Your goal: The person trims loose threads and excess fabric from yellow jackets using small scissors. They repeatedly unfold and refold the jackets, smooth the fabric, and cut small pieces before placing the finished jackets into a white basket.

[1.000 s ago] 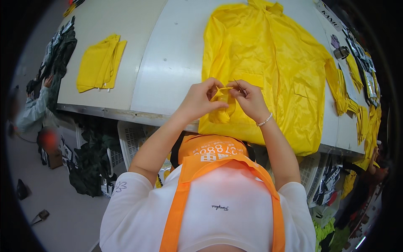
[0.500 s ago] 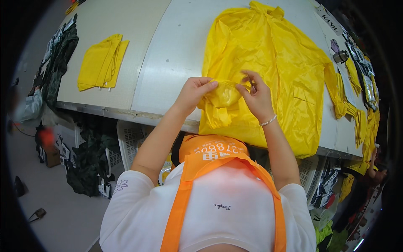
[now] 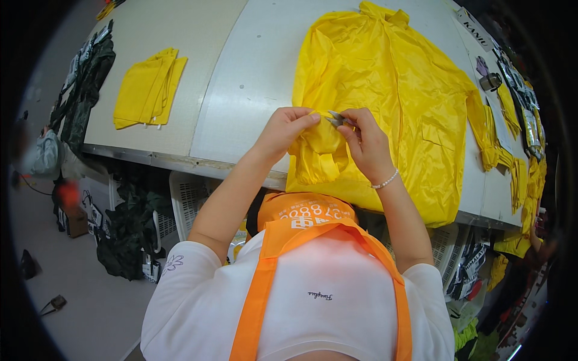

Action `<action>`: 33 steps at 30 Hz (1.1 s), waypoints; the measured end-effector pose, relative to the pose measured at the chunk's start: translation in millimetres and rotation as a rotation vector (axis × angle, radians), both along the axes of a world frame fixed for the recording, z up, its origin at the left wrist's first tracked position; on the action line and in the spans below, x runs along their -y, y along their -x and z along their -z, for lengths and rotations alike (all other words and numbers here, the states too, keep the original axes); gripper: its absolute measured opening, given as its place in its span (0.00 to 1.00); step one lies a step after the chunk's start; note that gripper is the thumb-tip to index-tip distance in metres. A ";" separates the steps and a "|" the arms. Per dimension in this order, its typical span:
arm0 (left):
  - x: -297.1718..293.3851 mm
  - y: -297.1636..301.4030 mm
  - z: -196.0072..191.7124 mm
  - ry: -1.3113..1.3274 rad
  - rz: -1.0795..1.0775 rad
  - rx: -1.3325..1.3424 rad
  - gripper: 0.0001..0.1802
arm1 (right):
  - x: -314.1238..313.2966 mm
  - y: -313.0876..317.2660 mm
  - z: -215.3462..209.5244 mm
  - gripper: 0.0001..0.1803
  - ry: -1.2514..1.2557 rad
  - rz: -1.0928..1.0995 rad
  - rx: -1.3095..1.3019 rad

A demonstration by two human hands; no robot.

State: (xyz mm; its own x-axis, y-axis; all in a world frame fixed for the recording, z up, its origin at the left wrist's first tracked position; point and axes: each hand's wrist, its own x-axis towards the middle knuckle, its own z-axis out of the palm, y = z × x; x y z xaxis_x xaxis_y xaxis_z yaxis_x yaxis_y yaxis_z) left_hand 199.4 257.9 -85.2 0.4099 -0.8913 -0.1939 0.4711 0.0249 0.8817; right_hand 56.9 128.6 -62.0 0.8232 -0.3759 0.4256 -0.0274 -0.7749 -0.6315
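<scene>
A yellow raincoat (image 3: 415, 108) lies spread on the table with its collar at the far side. My left hand (image 3: 283, 132) pinches the edge of its left-side sleeve (image 3: 318, 150) between thumb and fingers, lifting the fabric. In my right hand (image 3: 368, 144) is a small pair of metal thread snips (image 3: 336, 118), their blades parted and pointing toward the pinched fabric beside my left fingertips. Whether the blades touch the cloth, I cannot tell. Any thread there is too small to make out.
Folded yellow pieces (image 3: 149, 90) lie on the table (image 3: 232, 96) to the left, dark green garments (image 3: 87, 90) beyond them. More yellow garments (image 3: 512, 174) hang at the right edge, near a metal cup (image 3: 490, 82). White baskets (image 3: 186, 192) stand below the table. Another person's sleeve (image 3: 48, 153) shows far left.
The snips have turned out from my right hand, and their blades now show beside the sleeve edge. My right hand has moved slightly; my left keeps its pinch.
</scene>
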 end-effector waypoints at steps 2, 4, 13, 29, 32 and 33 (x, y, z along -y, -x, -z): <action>0.3 0.9 -0.4 0.000 -0.004 -0.001 0.09 | 1.2 0.7 0.0 0.10 0.051 0.003 -0.007; 0.2 1.6 -1.4 0.004 -0.010 0.001 0.09 | 2.3 1.6 -0.3 0.10 0.130 0.006 -0.015; -2.9 10.0 -9.9 -0.084 -0.060 0.377 0.08 | 13.2 -0.5 3.0 0.07 -0.339 -0.067 -0.125; -17.9 20.3 -17.1 0.151 -0.470 1.121 0.12 | -23.0 7.2 -27.9 0.08 -0.175 -0.124 0.063; -19.0 17.0 -16.5 0.160 -0.498 1.200 0.12 | -16.2 17.8 -15.3 0.08 -0.531 0.024 0.078; -18.5 15.0 -16.2 0.206 -0.498 1.259 0.12 | -12.5 19.5 -16.8 0.08 -0.511 0.003 0.000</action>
